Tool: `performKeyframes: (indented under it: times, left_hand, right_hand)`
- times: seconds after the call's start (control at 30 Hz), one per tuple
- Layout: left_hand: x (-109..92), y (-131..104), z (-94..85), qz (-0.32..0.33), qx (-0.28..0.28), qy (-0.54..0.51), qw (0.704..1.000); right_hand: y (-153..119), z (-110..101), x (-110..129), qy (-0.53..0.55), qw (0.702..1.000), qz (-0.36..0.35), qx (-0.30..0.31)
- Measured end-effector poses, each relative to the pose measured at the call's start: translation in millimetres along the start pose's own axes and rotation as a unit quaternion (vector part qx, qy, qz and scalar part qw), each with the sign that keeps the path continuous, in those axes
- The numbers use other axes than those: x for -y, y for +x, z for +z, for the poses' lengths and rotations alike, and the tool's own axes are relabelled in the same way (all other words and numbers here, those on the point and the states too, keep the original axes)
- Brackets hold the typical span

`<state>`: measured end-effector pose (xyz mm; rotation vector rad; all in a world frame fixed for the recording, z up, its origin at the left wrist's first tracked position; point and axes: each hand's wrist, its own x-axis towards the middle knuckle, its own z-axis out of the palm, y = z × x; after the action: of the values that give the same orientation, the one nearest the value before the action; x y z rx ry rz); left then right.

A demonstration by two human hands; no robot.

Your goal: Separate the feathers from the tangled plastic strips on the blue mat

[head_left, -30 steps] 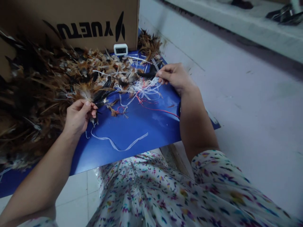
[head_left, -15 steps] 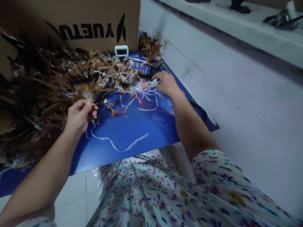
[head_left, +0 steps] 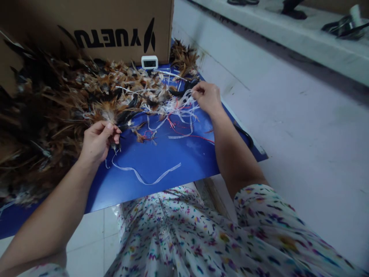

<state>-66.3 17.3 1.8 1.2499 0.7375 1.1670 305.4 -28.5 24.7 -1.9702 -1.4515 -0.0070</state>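
My left hand (head_left: 99,140) pinches a small bundle of feathers (head_left: 108,111), brown and fluffy above the fingers with dark ones to the right. A translucent ribbon (head_left: 150,182) trails from below that hand across the blue tabletop (head_left: 184,157). At the right, my right hand (head_left: 208,98) has thumb and forefinger closed on strands of a tangled pile of clear ribbons (head_left: 180,107), raising a few of them. Red threads (head_left: 173,124) run through the pile, and one stretches rightward towards my forearm. A small brown feather tuft (head_left: 141,136) lies between the hands.
A large heap of brown and black feathers (head_left: 57,111) covers the table's left and back. Behind it stands a cardboard box (head_left: 123,15), with a small white digital clock (head_left: 150,62) before it. Another feather bunch (head_left: 184,57) sits by the white wall (head_left: 288,115).
My right hand has moved slightly right and up from the ribbon pile, drawing some ribbon strands with it. My left hand keeps its pinch on the feathers almost unmoved.
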Motion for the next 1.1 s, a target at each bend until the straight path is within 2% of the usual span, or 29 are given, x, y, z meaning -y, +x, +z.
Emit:
performKeyframes:
  times: [0.23, 0.5, 0.77, 1.1]
  left_hand:
    - [-2, -1, 2.1, -0.009, -0.009, 0.003, 1.0]
    - [-1, 0, 0.5, -0.007, 0.001, 0.003, 1.0]
    - [0, -1, 0.0, -0.009, -0.002, 0.007, 1.0]
    - [-2, -1, 2.3, -0.014, -0.015, 0.005, 1.0]
  right_hand:
    - [4, -5, 1, 0.179, 0.981, 0.06, -0.055]
    - [-2, -20, 21, 0.268, 0.954, 0.092, -0.096]
    - [0, -25, 14, 0.255, 0.957, 0.074, -0.12]
    - [-3, -27, 15, 0.209, 0.975, 0.059, -0.055]
